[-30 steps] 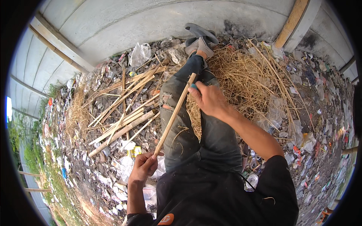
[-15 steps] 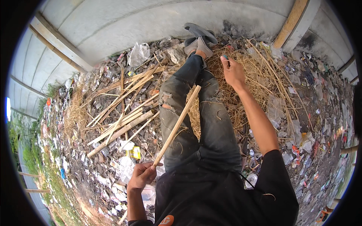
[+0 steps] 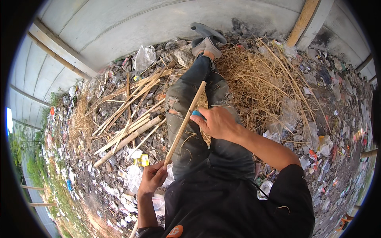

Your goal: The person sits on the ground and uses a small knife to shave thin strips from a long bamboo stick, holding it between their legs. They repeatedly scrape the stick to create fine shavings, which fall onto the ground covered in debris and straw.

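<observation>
A long, pale split wooden stick slants up across my lap, over my torn dark jeans. My left hand is closed round its lower end. Against the stick's upper half, my right hand is closed on a small blue-handled tool. Only the blue part shows; the rest is hidden by the fingers and the stick, so I cannot tell its kind. Straw-like shavings lie heaped on the ground beyond my right hand.
More split sticks lie piled left of my legs, with a thicker round pole among them. Plastic scraps and litter cover the ground, including a clear bag. A grey panel wall stands beyond my crossed feet.
My right hand has come back from above the shavings, toward me and left, bringing the blue-handled tool to the stick. My left hand keeps its hold on the stick's lower end.
</observation>
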Tool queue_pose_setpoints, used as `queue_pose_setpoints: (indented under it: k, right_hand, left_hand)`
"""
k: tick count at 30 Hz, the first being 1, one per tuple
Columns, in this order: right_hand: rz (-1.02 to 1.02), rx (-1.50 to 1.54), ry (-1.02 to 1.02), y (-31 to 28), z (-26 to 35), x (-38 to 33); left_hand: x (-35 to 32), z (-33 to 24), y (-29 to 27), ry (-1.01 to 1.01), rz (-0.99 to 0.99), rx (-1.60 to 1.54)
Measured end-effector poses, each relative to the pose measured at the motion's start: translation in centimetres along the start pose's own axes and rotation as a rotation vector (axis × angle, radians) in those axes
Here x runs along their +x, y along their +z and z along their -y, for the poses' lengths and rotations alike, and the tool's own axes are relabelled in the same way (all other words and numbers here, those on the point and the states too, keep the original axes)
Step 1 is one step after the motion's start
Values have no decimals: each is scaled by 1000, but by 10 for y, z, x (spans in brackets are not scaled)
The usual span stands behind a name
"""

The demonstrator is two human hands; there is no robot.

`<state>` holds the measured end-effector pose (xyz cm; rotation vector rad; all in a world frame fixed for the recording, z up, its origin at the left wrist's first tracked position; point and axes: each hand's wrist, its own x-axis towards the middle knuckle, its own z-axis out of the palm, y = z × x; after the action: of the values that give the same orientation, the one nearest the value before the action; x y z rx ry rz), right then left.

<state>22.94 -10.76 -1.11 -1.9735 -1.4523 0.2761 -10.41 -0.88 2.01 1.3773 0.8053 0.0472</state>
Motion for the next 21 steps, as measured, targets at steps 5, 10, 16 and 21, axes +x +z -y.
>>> queue_pose_setpoints:
  k: [5,10,16,21]
  right_hand:
    - [-271,-29,493,-45,-138,47]
    - [-339,516,510,-74,-161,17]
    - [-129,1013,260,-63,-50,15]
    - [-5,1114,184,-37,-14,19]
  left_hand:
    - [-32,10,-27,-22,89,55]
    - [-44,19,-37,21,13,-114]
    - [16,22,-30,9,167,-237]
    - [42,23,-15,-15,252,-316]
